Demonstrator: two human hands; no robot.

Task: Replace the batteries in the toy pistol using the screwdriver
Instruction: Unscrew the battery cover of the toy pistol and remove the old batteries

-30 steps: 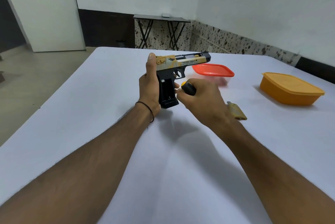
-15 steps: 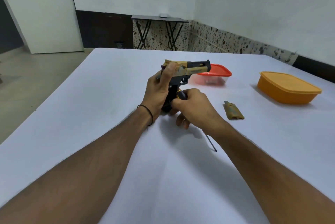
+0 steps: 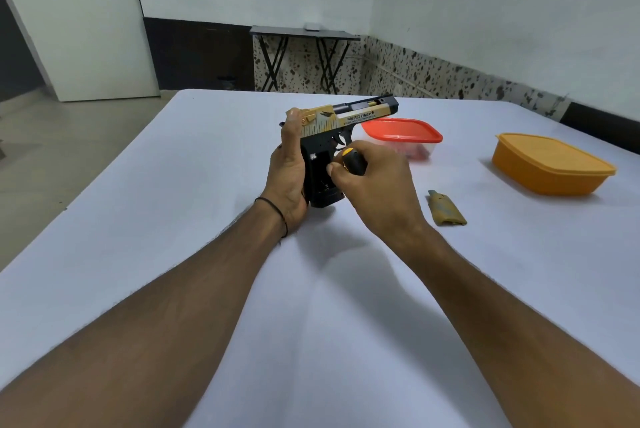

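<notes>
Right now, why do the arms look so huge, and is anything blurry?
Head view: the wide-angle lens stretches the forearms near the bottom edge; soft shadows fall on the white table beneath them; the toy pistol is sharp enough to read its lettering; no strong glare.

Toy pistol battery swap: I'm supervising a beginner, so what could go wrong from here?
1. The right hand grips the screwdriver while its thumb sits at the open grip of the toy pistol. The shaft is hidden, so the tip might catch something.
2. The removed grip cover lies loose on the table beside the right forearm and could be knocked away.
3. The pistol stands on its butt, held only by the left hand, so it may tip.
</notes>
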